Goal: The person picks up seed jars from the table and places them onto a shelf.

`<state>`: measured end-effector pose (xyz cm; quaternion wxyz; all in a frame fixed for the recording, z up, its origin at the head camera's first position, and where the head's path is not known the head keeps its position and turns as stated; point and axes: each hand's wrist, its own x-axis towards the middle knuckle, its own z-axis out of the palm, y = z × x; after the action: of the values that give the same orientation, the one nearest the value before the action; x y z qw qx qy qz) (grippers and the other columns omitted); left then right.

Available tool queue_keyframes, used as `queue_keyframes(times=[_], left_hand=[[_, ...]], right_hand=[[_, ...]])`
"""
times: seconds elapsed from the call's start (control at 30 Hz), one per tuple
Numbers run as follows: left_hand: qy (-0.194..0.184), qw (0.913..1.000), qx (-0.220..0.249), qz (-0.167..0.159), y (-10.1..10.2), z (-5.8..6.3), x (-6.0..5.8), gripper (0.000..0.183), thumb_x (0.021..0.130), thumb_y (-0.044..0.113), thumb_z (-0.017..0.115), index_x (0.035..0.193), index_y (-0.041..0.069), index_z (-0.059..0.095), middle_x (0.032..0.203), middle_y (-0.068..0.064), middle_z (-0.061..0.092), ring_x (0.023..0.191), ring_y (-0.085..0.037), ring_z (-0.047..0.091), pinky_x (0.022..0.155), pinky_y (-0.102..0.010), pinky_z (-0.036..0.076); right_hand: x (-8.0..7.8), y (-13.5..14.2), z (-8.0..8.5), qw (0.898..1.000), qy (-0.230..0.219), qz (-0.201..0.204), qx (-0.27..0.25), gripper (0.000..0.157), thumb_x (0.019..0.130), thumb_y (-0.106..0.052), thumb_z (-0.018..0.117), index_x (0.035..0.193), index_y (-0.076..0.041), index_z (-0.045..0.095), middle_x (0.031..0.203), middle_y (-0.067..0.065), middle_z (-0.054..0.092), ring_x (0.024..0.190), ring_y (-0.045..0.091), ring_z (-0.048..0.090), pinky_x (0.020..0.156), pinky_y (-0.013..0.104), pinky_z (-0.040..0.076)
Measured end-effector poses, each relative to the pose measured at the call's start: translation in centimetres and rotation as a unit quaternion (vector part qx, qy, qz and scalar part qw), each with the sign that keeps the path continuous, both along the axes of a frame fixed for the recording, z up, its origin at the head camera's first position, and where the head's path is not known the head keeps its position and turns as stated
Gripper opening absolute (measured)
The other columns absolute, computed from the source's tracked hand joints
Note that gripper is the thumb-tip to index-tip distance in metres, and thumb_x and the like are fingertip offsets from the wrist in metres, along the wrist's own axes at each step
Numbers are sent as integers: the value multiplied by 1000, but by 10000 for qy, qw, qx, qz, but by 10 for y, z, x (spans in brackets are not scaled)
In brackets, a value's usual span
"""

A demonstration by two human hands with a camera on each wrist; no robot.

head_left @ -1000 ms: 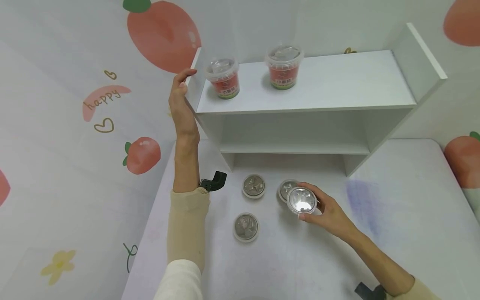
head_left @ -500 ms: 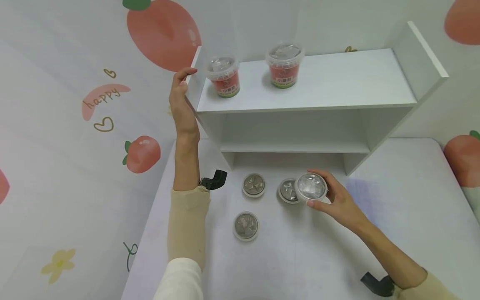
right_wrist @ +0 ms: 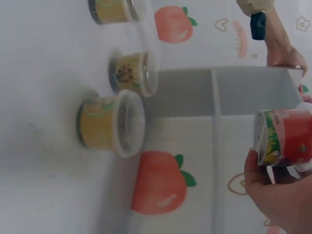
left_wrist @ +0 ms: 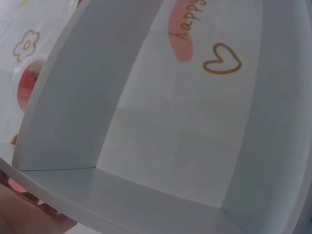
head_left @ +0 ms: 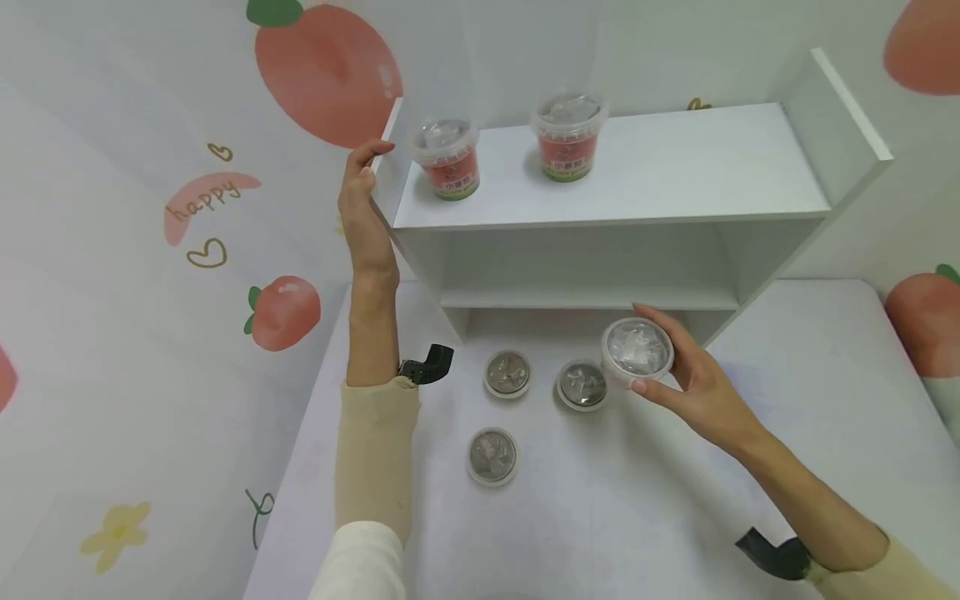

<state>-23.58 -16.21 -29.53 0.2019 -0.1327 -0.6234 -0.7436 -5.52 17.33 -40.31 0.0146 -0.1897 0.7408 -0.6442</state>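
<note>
My right hand (head_left: 701, 387) grips a snack cup (head_left: 639, 348) between thumb and fingers, raised in front of the shelf unit's lower part. In the right wrist view the cup (right_wrist: 287, 136) shows a red label with green at its base and lies sideways in the picture. My left hand (head_left: 365, 212) holds the upper left side panel (head_left: 390, 171) of the white shelf unit, fingertips bent over its edge. Three lidded cups stand on the table: one nearest the held cup (head_left: 582, 385), one to its left (head_left: 507, 372), and one in front (head_left: 492, 456).
Two red-labelled cups stand on the top board: the left cup (head_left: 450, 162) and the right cup (head_left: 567, 142). Below them the shelf unit has a middle board (head_left: 592, 297). The table (head_left: 570, 533) reaches the patterned wall (head_left: 150, 350) at the left.
My right hand has moved up and to the right with the cup, uncovering the table cup behind it. The left hand stays on the side panel.
</note>
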Motion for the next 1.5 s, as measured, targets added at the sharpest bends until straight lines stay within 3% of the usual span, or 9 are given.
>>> queue_keyframes(times=[0.43, 0.77, 1.13, 1.43, 1.5], left_hand=[[0, 9999, 87, -63, 2, 4, 5, 41, 90, 20, 33, 116, 9, 62, 124, -6, 54, 120, -21, 50, 101, -34, 42], [90, 10000, 21, -33, -2, -2, 1, 42, 90, 23, 34, 117, 8, 62, 125, -6, 54, 122, -21, 49, 101, -34, 42], [195, 9998, -35, 92, 0, -1, -1, 41, 92, 23, 34, 116, 8, 63, 124, -4, 56, 123, -20, 49, 102, -32, 41], [197, 9997, -104, 122, 1, -1, 1, 42, 91, 24, 33, 117, 8, 63, 128, -6, 54, 126, -19, 48, 103, -32, 40], [202, 9997, -118, 118, 1, -1, 1, 43, 91, 24, 33, 118, 7, 62, 129, -6, 54, 126, -19, 47, 103, -32, 40]], right_hand=[[-7, 9, 39, 9994, 286, 82, 201, 76, 85, 18, 62, 152, -3, 32, 141, 11, 43, 123, 12, 50, 103, 13, 36], [-20, 17, 63, 9941, 587, 707, -580, 76, 81, 25, 57, 150, 5, 33, 138, 14, 46, 122, 17, 52, 101, 17, 40], [-30, 29, 91, 9922, 617, 880, -626, 79, 79, 27, 58, 151, 2, 35, 143, 15, 45, 123, 18, 52, 100, 16, 41], [-40, 35, 118, 9952, 186, 388, -877, 74, 82, 26, 50, 150, 2, 34, 134, 18, 46, 116, 22, 53, 93, 20, 48], [-44, 37, 121, 9938, 189, 456, -1001, 71, 83, 26, 48, 149, 2, 35, 134, 19, 46, 116, 23, 53, 94, 20, 47]])
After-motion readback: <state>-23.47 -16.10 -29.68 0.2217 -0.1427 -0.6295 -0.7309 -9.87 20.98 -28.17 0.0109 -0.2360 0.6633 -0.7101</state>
